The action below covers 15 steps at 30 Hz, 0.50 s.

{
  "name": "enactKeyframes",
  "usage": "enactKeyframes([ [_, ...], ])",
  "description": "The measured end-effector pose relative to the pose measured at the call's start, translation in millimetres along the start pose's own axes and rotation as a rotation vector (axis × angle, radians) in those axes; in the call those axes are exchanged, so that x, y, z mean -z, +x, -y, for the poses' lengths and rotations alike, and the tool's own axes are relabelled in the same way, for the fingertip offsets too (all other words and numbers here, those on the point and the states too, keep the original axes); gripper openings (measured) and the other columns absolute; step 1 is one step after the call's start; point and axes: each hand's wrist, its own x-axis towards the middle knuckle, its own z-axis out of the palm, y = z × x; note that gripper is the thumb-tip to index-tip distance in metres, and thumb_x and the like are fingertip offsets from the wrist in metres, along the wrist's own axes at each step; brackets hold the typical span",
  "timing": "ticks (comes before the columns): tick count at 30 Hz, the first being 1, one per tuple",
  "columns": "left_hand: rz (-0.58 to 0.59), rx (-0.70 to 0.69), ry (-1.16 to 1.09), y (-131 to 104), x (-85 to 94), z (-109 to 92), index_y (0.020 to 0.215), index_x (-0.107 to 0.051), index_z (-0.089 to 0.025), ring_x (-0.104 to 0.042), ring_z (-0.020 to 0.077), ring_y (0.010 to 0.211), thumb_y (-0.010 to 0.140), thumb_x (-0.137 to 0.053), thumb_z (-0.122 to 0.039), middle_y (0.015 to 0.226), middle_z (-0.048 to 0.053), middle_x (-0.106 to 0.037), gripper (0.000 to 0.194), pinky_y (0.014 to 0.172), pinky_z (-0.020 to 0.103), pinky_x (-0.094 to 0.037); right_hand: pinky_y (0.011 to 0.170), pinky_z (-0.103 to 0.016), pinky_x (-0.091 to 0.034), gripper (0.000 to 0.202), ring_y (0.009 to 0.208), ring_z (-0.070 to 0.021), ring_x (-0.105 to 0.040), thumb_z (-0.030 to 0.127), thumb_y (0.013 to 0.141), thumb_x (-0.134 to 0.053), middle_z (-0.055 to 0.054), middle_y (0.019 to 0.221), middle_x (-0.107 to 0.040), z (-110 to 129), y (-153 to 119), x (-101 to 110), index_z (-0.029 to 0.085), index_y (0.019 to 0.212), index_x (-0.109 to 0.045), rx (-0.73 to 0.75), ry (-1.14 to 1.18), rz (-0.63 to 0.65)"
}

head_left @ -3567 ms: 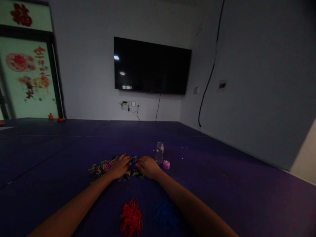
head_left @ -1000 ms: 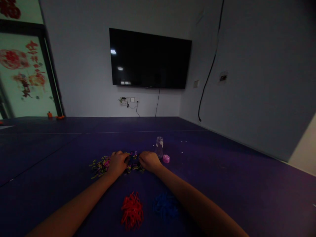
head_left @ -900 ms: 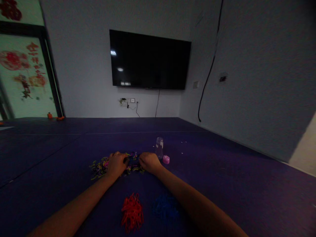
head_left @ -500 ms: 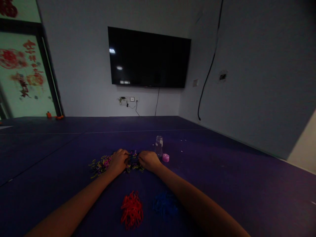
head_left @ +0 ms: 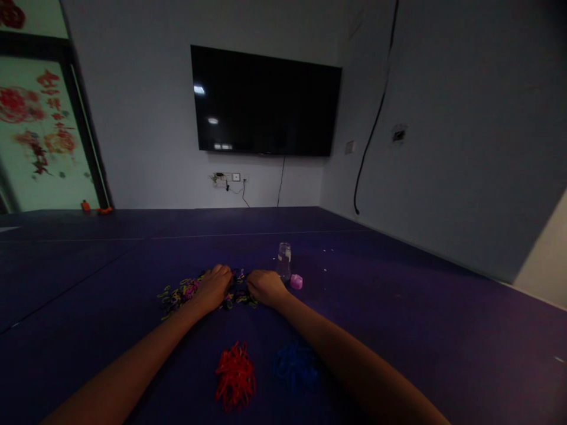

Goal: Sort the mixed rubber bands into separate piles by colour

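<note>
A spread of small mixed-colour rubber bands (head_left: 183, 293), yellow, pink and dark, lies on the purple surface. My left hand (head_left: 215, 286) rests over the right part of this spread, its fingers curled down and their tips hidden. Just to the right, my right hand (head_left: 266, 287) is bent with fingers pressed together at the edge of the bands; what they pinch, if anything, is too small to make out. Closer to me are a heap of red rubber bands (head_left: 235, 376) and a heap of blue rubber bands (head_left: 296, 366).
Behind my right hand stands a clear bottle (head_left: 284, 260), with a pink cap (head_left: 296, 281) beside it. White specks dot the purple surface (head_left: 398, 295). A television (head_left: 266, 103) hangs on the far wall, and a black cable (head_left: 372, 130) dangles at the right.
The view has shifted very slightly. Both hands stay at the mixed bands with nearly the same pose; the red and blue heaps look unchanged.
</note>
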Motion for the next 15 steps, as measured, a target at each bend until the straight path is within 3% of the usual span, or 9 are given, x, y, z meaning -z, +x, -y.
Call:
enactKeyframes([
  [8,0.009,0.008,-0.035,-1.7,-2.9,0.7,0.078,-0.051,-0.019,-0.047,0.021,0.088,0.075,-0.041,-0.003,0.09,0.006,-0.055,0.019,0.073,0.032,-0.036,0.065,-0.024,-0.038,0.021,0.079,-0.0162,-0.059,0.024,0.089,-0.04,-0.008,0.087,-0.064,-1.6,-1.5,-1.4,0.015,0.086,-0.059,0.034,0.001,-0.047],
  [15,-0.204,-0.086,-0.273,-2.1,-10.6,10.1,0.077,-0.05,-0.02,-0.047,0.0197,0.086,0.087,-0.037,-0.018,0.089,0.005,-0.055,0.017,0.077,0.033,-0.039,0.065,-0.022,-0.037,0.021,0.077,-0.0147,-0.058,0.026,0.09,-0.041,-0.007,0.086,-0.064,-2.9,-2.3,-6.8,0.015,0.087,-0.058,0.085,0.014,-0.11],
])
